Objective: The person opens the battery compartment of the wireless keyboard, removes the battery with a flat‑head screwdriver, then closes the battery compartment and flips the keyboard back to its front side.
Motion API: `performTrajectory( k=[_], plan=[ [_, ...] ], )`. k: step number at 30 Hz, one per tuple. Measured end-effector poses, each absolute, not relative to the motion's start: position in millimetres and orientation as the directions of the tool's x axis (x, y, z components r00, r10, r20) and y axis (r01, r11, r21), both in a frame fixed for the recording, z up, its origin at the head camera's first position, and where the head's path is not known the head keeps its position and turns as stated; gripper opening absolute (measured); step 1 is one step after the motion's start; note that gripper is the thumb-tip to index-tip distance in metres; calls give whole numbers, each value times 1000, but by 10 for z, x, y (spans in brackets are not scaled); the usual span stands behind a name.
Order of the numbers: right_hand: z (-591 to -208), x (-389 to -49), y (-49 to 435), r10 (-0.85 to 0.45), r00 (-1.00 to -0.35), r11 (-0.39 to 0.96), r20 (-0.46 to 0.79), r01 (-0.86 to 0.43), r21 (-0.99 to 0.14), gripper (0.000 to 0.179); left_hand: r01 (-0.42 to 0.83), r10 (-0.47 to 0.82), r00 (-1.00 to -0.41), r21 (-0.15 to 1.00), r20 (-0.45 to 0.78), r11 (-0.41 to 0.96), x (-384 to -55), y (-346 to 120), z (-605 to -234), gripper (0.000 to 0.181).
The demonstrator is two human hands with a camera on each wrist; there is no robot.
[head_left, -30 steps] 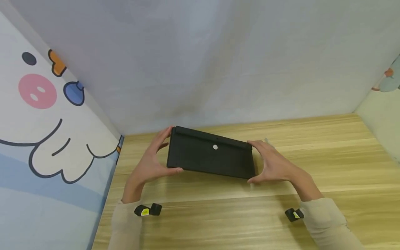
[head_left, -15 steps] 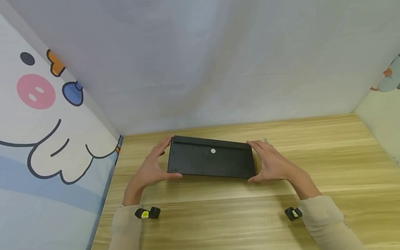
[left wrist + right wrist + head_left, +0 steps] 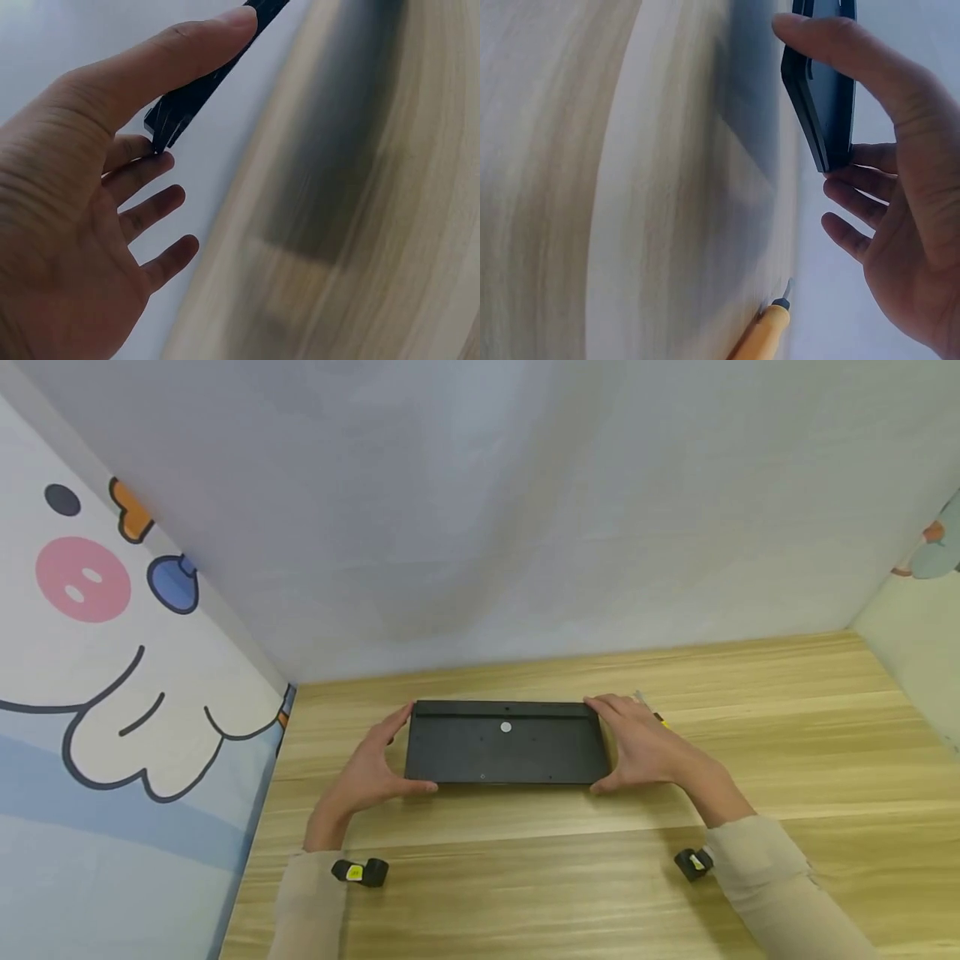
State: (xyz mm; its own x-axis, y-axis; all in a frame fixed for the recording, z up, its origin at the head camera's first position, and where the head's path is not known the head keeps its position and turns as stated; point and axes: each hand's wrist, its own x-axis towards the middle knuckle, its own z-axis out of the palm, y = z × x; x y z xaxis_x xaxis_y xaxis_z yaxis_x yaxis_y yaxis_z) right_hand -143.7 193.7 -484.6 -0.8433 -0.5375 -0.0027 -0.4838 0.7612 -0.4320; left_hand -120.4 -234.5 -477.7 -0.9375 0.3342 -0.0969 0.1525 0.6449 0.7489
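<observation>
A black keyboard (image 3: 510, 747) is held between both hands, its plain underside facing up with a round white sticker, small screws and a raised ridge along the far edge. My left hand (image 3: 367, 770) grips its left end, thumb on the near edge and fingertips at the far corner. At the other end, my right hand (image 3: 641, 747) pinches it the same way. Shadows beneath it in both wrist views show it raised off the table. The keyboard's other face is hidden. Beyond my right hand lies a screwdriver (image 3: 769, 330) with a yellow-orange handle, partly covered in the head view.
The wooden table (image 3: 570, 893) meets a pale back wall (image 3: 480, 527). A cartoon-printed panel (image 3: 97, 710) borders the left side, and a light wall (image 3: 922, 635) the right. Black wrist devices (image 3: 362, 872) sit at both sleeves.
The keyboard has tipped from slanting to nearly level, its far left corner coming down toward me. Both hands keep hold; my right hand has shifted slightly left, showing more of the screwdriver.
</observation>
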Motion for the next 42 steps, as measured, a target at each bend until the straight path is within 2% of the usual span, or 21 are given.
performTrajectory(
  k=[7, 19, 26, 34, 42],
  plan=[
    [-4901, -1475, 1913, -549, -836, 770, -6, -503, -394, 126, 127, 319, -938, 719, -137, 683, -1227, -2347, -4905, 126],
    [-4928, -1504, 1841, -547, -835, 795, -50, -500, -342, 130, 123, 275, -947, 602, -167, 789, -1214, -2334, -5056, 125],
    [-4954, -1484, 1831, -544, -836, 804, -69, -496, -327, 129, 169, 287, -949, 554, -133, 815, -1212, -2305, -5087, 124],
    [-4960, -1466, 1847, -544, -834, 789, -93, -471, -394, 126, 173, 285, -948, 525, -140, 833, -1185, -2302, -5143, 124],
    [-5003, -1452, 1915, -521, -846, 770, -111, -411, -488, 126, 166, 282, -951, 563, -125, 809, -1201, -2283, -5114, 115]
  ],
)
